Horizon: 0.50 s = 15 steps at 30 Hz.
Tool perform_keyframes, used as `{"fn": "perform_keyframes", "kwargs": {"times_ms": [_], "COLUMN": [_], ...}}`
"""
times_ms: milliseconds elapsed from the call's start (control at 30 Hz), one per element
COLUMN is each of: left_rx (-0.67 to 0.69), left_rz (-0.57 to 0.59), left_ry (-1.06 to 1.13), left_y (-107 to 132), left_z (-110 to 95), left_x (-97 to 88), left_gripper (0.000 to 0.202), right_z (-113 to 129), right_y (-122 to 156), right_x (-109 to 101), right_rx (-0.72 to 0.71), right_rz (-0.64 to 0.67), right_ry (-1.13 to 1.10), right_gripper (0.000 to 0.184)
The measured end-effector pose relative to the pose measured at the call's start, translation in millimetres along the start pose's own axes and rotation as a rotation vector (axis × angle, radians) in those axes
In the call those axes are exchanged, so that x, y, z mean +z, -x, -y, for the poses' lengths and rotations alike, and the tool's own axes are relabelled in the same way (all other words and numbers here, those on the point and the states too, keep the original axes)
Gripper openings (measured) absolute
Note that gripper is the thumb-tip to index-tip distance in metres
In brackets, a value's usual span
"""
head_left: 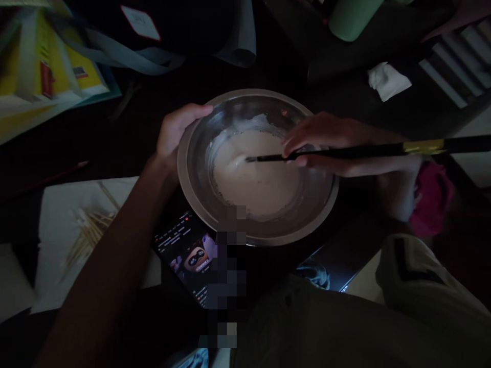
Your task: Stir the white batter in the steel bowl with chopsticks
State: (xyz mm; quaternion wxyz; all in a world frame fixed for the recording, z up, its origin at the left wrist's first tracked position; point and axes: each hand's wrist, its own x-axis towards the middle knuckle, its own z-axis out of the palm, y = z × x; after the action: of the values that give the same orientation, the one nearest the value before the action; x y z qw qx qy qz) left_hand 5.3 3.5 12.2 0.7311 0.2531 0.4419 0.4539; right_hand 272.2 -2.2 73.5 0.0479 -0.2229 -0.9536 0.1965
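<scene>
A wide metal bowl [195,197] holds a pale, creamy liquid [261,179] with small bubbles along its edge. My left hand [178,128] grips the bowl's left rim, thumb over the top. Over the bowl's right side, my right hand [326,138] is closed around dark chopsticks [383,150] with a gold band. Their tips dip into the liquid near the middle; whether it is one stick or a pair I cannot tell. Some pale residue clings to the bowl's inner wall.
A lit phone [187,255] lies against the bowl's lower left. Several wooden sticks [92,230] rest on white paper [53,204]. Yellow books [57,61] stand at upper left, a dark bag [192,30] behind. Crumpled tissue [388,82] and a green cylinder [353,20] are at upper right.
</scene>
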Motion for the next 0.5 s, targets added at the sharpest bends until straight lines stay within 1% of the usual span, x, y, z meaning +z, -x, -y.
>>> {"fn": "perform_keyframes", "kwargs": {"times_ms": [67, 100, 167, 233, 300, 333, 400, 467, 500], "left_rx": [-0.017, -0.026, -0.025, -0.023, -0.026, -0.029, -0.028, -0.024, -0.023], "left_rz": [-0.034, -0.055, -0.097, -0.108, -0.087, -0.071, -0.054, -0.076, -0.094], "left_ry": [0.002, 0.008, 0.024, 0.041, 0.054, 0.055, 0.043, 0.018, 0.007], "left_y": [0.1, 0.1, -0.2, -0.8, -1.0, -0.9, -0.3, 0.4, 0.6], "left_z": [0.1, 0.1, 0.0, 0.2, 0.4, 0.5, 0.5, 0.2, 0.0], "left_x": [1.0, 1.5, 1.7, 0.7, -0.7, -1.2, -1.4, -0.6, -0.1], "left_gripper": [0.034, 0.033, 0.031, 0.030, 0.033, 0.034, 0.037, 0.037, 0.037], "right_z": [-4.3, -6.7, -9.8, -9.3, -6.0, -4.3, -2.7, -4.5, -6.3], "right_y": [6.8, 9.8, 12.1, 8.4, 2.3, 0.3, 0.8, 7.1, 11.2], "right_x": [-8.1, -12.7, -17.6, -14.0, -5.0, -0.9, 1.6, -4.6, -9.8], "right_rx": [0.054, 0.044, -0.048, -0.161, -0.212, -0.201, -0.110, 0.001, 0.029], "right_rz": [-0.016, 0.007, 0.099, 0.165, 0.127, 0.087, 0.000, -0.050, -0.045], "right_ry": [0.056, 0.046, -0.031, -0.123, -0.127, -0.093, -0.002, 0.074, 0.093], "right_gripper": [0.027, 0.026, 0.025, 0.024, 0.022, 0.023, 0.026, 0.026, 0.026]}}
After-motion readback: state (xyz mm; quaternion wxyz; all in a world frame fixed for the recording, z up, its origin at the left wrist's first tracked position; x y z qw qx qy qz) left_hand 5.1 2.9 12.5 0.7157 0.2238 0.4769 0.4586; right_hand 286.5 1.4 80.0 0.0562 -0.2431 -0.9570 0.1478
